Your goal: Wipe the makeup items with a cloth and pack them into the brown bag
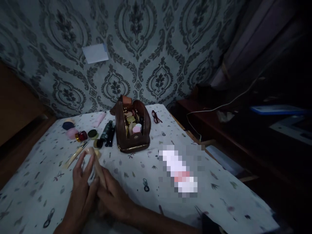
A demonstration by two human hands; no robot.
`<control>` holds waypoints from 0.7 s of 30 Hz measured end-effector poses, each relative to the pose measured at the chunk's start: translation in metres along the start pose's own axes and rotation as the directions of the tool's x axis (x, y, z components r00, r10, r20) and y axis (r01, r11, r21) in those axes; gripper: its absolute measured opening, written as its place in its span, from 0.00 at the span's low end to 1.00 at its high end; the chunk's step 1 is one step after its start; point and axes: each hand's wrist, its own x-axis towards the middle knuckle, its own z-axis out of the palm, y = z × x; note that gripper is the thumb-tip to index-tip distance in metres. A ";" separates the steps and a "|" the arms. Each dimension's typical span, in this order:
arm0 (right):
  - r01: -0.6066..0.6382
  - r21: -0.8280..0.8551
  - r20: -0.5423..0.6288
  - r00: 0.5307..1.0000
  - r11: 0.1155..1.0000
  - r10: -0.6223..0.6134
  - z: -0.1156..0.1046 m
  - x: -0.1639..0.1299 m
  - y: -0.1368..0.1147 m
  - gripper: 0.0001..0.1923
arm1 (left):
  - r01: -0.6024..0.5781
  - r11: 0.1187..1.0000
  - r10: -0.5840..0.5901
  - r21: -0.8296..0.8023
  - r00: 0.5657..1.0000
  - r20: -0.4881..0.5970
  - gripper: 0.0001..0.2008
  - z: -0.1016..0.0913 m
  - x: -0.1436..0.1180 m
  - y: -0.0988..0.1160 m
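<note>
A long, slim beige tube-like item (98,167) stands tilted between my two hands; the dim light hides exactly what it is. My left hand (83,185) has its fingers curled about the upper end of this item. Lower down, my right hand (113,191) grips the same item, with the fingers closed on it. Just beyond my fingers lie a slim yellowish brush-like item (76,154) and a small yellow round item (97,153), partly hidden. An unzipped brown bag (133,144), packed with small cosmetics, stands farther back.
Left of the bag are dark bottles (106,130), a round jar (93,134), a red jar with a gold lid (81,136), a pink sponge-like item (71,133) and a pink tube (99,119). Glasses (156,117) lie to its right. A blurred-out item (179,170) is on the patterned sheet.
</note>
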 end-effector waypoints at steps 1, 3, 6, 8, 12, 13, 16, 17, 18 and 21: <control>-0.011 -0.022 0.038 0.999 1.000 0.012 -0.003 -0.003 -0.001 0.28 | -0.006 1.000 0.006 0.019 0.999 -0.036 0.26 -0.002 0.007 0.002; -0.031 -0.078 0.105 0.994 0.996 0.039 -0.010 -0.008 -0.003 0.29 | 0.028 0.999 -0.026 0.023 0.997 -0.076 0.25 -0.009 0.025 0.005; -0.058 -0.142 0.159 0.984 0.988 0.081 -0.022 -0.012 -0.005 0.31 | 0.148 0.986 -0.142 -0.073 0.987 0.073 0.24 -0.025 0.050 0.004; -0.116 -0.134 0.171 0.976 0.984 0.138 -0.030 -0.013 -0.004 0.30 | 0.318 0.931 -0.266 -0.178 0.927 0.266 0.22 -0.034 0.059 -0.002; -0.241 0.015 0.249 0.941 0.970 0.230 -0.038 -0.014 0.009 0.29 | 0.774 0.505 -0.604 -0.383 0.633 0.483 0.18 -0.041 0.061 -0.013; -0.279 0.072 0.267 0.930 0.958 0.251 -0.038 -0.014 0.013 0.30 | 0.820 0.374 -0.643 -0.433 0.566 0.516 0.18 -0.041 0.060 -0.013; -0.364 0.238 0.279 0.914 0.900 0.296 -0.035 -0.014 0.022 0.32 | 0.810 0.105 -0.633 -0.578 0.502 0.589 0.18 -0.034 0.060 -0.002; -0.383 0.285 0.269 0.912 0.879 0.310 -0.033 -0.014 0.024 0.32 | 0.793 0.042 -0.632 -0.608 0.492 0.599 0.18 -0.030 0.062 0.005; -0.397 0.328 0.253 0.911 0.857 0.325 -0.031 -0.014 0.025 0.32 | 0.770 -0.011 -0.654 -0.638 0.477 0.588 0.17 -0.026 0.064 0.013; -0.409 0.457 0.221 0.912 0.790 0.344 -0.025 -0.015 0.031 0.35 | 0.702 -0.086 -0.776 -0.707 0.398 0.489 0.12 -0.012 0.072 0.038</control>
